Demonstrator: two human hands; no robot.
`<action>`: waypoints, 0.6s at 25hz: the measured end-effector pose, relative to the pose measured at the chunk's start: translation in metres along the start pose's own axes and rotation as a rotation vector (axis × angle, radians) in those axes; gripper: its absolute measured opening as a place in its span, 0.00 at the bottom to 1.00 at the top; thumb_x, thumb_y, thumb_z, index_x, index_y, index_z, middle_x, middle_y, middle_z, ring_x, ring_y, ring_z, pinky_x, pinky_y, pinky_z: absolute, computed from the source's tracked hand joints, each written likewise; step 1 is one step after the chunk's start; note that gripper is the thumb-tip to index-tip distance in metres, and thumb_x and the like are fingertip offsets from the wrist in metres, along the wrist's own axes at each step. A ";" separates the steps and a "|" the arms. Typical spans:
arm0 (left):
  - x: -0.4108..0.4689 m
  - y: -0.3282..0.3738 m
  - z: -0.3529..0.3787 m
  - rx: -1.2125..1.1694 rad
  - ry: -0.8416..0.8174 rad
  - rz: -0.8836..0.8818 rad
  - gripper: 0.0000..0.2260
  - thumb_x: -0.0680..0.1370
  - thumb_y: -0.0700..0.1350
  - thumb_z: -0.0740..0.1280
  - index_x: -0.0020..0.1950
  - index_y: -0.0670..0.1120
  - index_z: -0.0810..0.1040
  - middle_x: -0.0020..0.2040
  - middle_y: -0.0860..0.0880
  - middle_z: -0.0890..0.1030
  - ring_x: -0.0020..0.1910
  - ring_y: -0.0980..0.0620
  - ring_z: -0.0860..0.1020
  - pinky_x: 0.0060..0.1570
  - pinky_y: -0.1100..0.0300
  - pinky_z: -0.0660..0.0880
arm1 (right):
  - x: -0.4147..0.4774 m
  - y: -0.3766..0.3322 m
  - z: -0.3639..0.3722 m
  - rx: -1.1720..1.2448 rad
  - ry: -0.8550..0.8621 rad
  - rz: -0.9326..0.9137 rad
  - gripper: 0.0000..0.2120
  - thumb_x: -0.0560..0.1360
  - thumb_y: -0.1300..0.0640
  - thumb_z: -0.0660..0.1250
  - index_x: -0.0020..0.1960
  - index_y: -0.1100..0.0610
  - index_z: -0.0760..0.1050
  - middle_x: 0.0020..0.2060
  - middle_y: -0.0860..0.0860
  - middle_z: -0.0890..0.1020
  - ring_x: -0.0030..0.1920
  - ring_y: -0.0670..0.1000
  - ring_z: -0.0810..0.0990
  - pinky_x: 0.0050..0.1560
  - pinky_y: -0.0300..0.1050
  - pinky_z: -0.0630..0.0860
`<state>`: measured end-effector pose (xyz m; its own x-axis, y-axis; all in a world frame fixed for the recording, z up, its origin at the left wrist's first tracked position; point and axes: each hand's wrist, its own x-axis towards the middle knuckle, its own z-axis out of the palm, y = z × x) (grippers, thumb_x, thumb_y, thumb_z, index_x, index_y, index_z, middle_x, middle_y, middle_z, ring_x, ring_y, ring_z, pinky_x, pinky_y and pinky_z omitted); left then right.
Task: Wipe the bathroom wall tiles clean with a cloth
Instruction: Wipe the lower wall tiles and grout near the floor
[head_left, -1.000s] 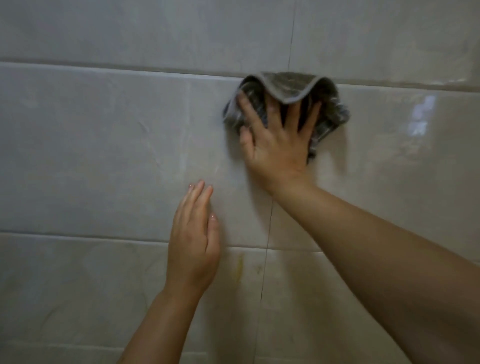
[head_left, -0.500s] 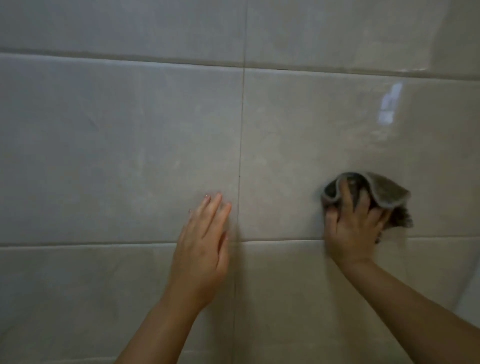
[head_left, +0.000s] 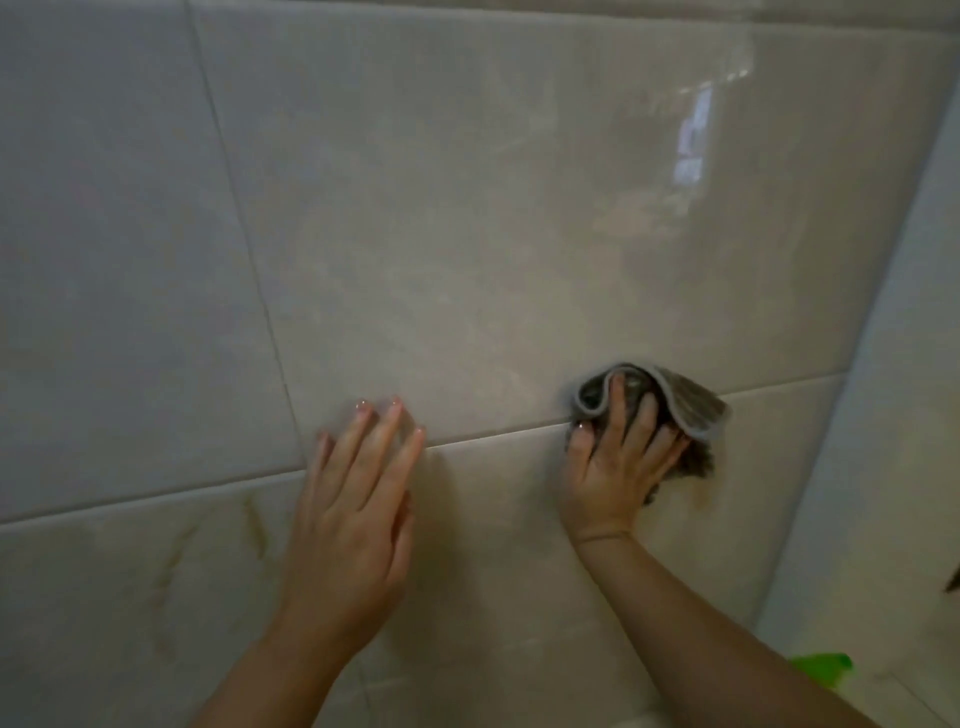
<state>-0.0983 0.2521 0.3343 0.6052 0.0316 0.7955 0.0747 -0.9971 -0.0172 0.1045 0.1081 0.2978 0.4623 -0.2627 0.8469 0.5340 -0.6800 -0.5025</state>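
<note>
**Bathroom wall, one cloth, two hands**

Item 1: wall tiles (head_left: 441, 234), large, glossy, pale beige-grey, filling the view; a grout line (head_left: 493, 434) runs across on a slant, rising toward 3 o'clock; a bright window-like reflection (head_left: 691, 140) sits at 1 o'clock; faint yellowish streaks (head_left: 254, 519) mark the lower tile at 8 o'clock.

Item 2: cloth (head_left: 685, 405), grey-brown with a paler hem, bunched and folded, lying against the wall at 4 o'clock from the middle of the view; it straddles the grout line, partly on the upper tile and partly on the lower; its top fold arches over the fingertips.

Item 3: right hand (head_left: 613, 467), palm to the wall, just at 7 o'clock of the cloth; fingers spread and close to straight, pressing the cloth onto the tile rather than clenched round it.

Item 4: left hand (head_left: 353, 514), at 6 o'clock, well apart from the cloth; fingers released, straight and close together, flat on the tile with the tips just over the grout line; it holds nothing.

Item 5: side wall (head_left: 893, 415), paler, meeting the tiled wall in a corner at 3 o'clock.

Item 6: green object (head_left: 823, 667), bright, at 5 o'clock, partly hidden behind the right forearm; too little shows to tell what it is.
</note>
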 end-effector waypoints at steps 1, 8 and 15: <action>-0.001 0.007 0.007 0.002 -0.014 0.006 0.24 0.78 0.42 0.57 0.75 0.43 0.70 0.79 0.45 0.63 0.79 0.45 0.57 0.77 0.44 0.51 | -0.019 0.001 0.001 0.031 -0.017 0.032 0.23 0.81 0.43 0.47 0.75 0.44 0.53 0.68 0.57 0.63 0.66 0.64 0.63 0.67 0.72 0.58; -0.015 0.047 0.053 -0.093 -0.071 0.047 0.25 0.77 0.43 0.57 0.74 0.43 0.69 0.79 0.43 0.63 0.79 0.44 0.57 0.76 0.43 0.54 | -0.002 0.003 0.005 0.075 -0.013 -0.056 0.23 0.80 0.43 0.51 0.74 0.42 0.57 0.70 0.57 0.68 0.68 0.63 0.65 0.69 0.68 0.57; -0.034 0.051 0.063 -0.067 -0.159 0.024 0.25 0.77 0.45 0.56 0.75 0.42 0.68 0.80 0.44 0.60 0.80 0.44 0.55 0.76 0.45 0.51 | -0.054 0.086 0.008 0.020 -0.085 0.508 0.29 0.82 0.47 0.47 0.72 0.68 0.65 0.70 0.69 0.66 0.69 0.75 0.63 0.69 0.68 0.58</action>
<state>-0.0652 0.2047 0.2689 0.7242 0.0128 0.6894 0.0088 -0.9999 0.0094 0.1310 0.0694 0.2077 0.7225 -0.4989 0.4786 0.2401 -0.4681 -0.8505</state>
